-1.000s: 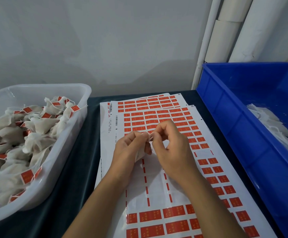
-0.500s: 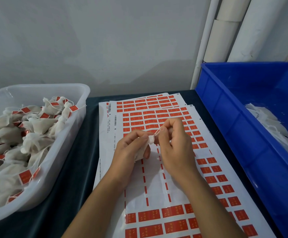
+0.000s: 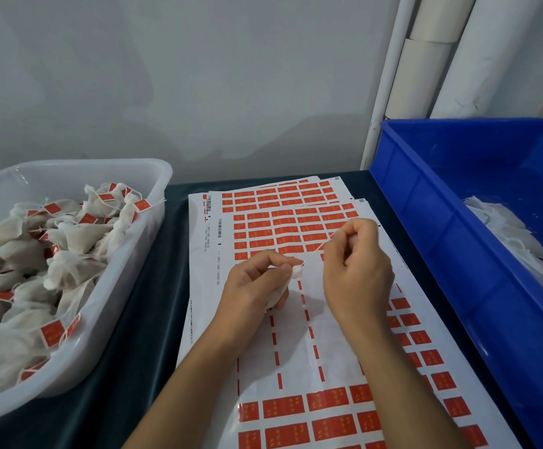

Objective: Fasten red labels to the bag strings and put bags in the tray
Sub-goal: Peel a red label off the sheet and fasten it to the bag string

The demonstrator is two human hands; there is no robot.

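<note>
Fingers of left hand (image 3: 257,286) pinch a bag (image 3: 297,272); right hand (image 3: 357,270), raised, pinches its string (image 3: 323,244).

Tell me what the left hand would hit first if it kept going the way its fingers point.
Probably the right hand: the left hand, gripping a white bag, points right across the label sheets. Depth is unclear.

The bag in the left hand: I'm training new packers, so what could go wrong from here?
The string is stretched taut between the right hand and the bag pinched by the left hand; a harder pull might snap it or tear the bag. The red label between the right fingers shows only edge-on, so it may fold crookedly.
</note>
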